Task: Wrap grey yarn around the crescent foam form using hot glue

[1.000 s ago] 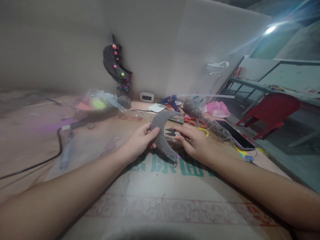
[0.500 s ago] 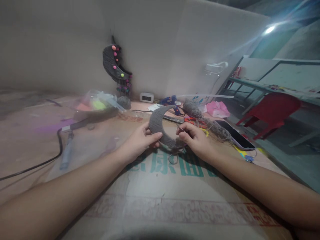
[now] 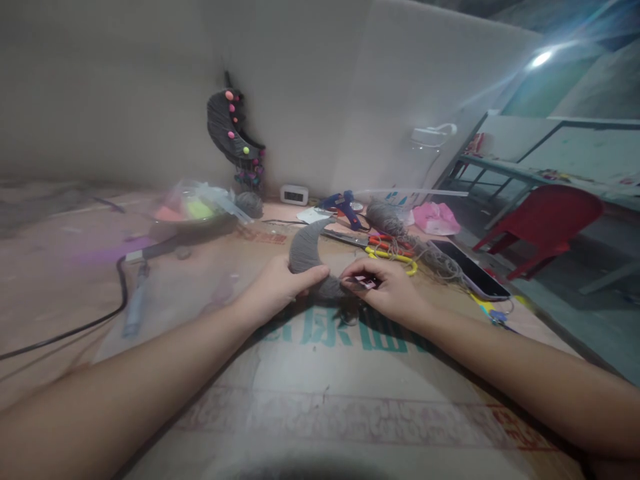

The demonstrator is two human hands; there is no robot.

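Observation:
A crescent wrapped in grey yarn is tilted above the table, its upper tip pointing right. My left hand grips its lower left part, with the thumb across the front and the other fingers mostly hidden behind. Close to the crescent's lower right end, my right hand is closed in a pinch on the grey yarn. Some of that yarn hangs in a blurred loop just below the fingers. What lies inside the right fingertips is largely covered.
Behind the hands lie orange and yellow scissors, a blue glue gun, loose grey yarn and a small white clock. A phone rests on the right. A decorated crescent hangs on the wall; a bowl stands left.
The crescent has shifted slightly left and tilted. My right hand has moved left and down to its lower end, and the hanging loop of yarn looks shorter.

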